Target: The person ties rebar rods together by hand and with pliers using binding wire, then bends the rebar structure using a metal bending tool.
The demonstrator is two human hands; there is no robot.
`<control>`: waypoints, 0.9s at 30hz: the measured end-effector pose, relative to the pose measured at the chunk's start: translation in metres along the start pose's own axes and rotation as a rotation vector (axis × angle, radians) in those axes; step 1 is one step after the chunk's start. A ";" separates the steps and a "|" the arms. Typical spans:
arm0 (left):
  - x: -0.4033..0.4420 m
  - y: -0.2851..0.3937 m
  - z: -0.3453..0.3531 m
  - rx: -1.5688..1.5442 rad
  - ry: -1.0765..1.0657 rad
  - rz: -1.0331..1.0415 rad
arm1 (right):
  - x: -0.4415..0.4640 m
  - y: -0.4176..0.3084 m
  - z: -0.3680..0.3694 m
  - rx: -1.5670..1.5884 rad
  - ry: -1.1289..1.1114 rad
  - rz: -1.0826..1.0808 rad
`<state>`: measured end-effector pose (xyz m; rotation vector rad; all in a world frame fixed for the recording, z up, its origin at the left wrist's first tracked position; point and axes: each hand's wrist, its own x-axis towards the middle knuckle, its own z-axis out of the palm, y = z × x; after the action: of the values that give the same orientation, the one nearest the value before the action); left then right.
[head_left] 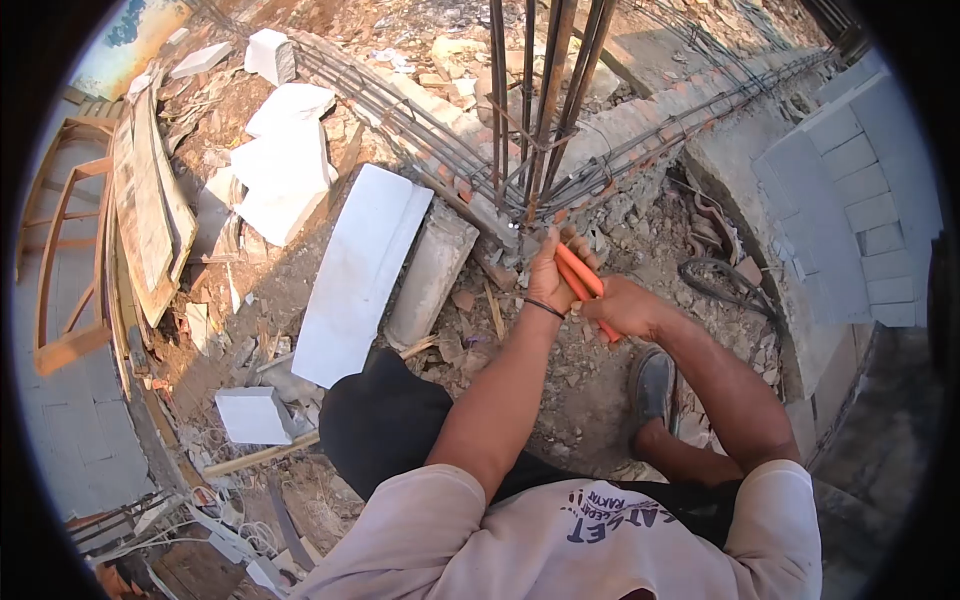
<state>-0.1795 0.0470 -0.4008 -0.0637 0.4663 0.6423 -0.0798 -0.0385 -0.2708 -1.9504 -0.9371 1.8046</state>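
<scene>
In front of my knees, both hands are closed around what looks like orange-handled pliers [578, 268]. The jaws are hidden, so I cannot tell their exact kind. My left hand [548, 278] wraps the upper left side of the orange handles, and a dark band circles that wrist. Lower and to the right, my right hand [628, 306] grips the same handles, with an orange end showing below its fingers. Just beyond my hands stand upright steel rebars [530, 120], which meet horizontal rebar bundles [400, 105] at their base.
A long white block [362, 270] lies left beside a grey concrete piece [432, 272]. White broken blocks [285, 165], wooden boards [145, 200] and a wooden frame [75, 250] are further left. A concrete ledge [745, 190] and a dark looped strap [725, 280] are right. Rubble covers the ground.
</scene>
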 end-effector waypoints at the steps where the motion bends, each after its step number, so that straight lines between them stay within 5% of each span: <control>1: 0.010 -0.002 -0.004 -0.097 -0.150 0.020 | -0.007 -0.015 -0.005 -0.031 -0.006 0.057; 2: 0.018 -0.007 -0.010 -0.201 -0.295 0.045 | -0.011 -0.027 -0.009 -0.052 0.003 0.072; 15: 0.024 0.005 0.068 -0.648 -0.169 0.124 | 0.020 -0.155 -0.071 -0.431 -0.248 0.566; 18: 0.034 0.000 0.053 -0.720 -0.292 0.058 | 0.009 -0.143 -0.066 -0.447 -0.205 0.505; 20: 0.028 -0.005 0.039 -0.676 -0.232 0.074 | -0.003 -0.106 -0.057 -0.145 -0.196 0.411; 23: 0.016 -0.003 0.017 -0.551 -0.442 -0.023 | -0.001 -0.020 -0.047 0.631 -0.409 0.287; 24: 0.018 0.004 0.012 -0.550 -0.440 -0.018 | 0.005 0.003 -0.037 0.629 -0.415 0.288; 26: 0.016 0.011 0.001 -0.254 -0.345 -0.158 | 0.013 0.035 -0.017 0.835 -0.437 0.182; 27: 0.002 0.018 0.021 -0.162 -0.121 -0.142 | 0.010 0.029 -0.011 0.844 -0.447 0.184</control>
<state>-0.1805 0.0667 -0.3812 -0.2085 0.2893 0.5400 -0.0623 -0.0508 -0.2949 -1.1494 -0.0216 2.2719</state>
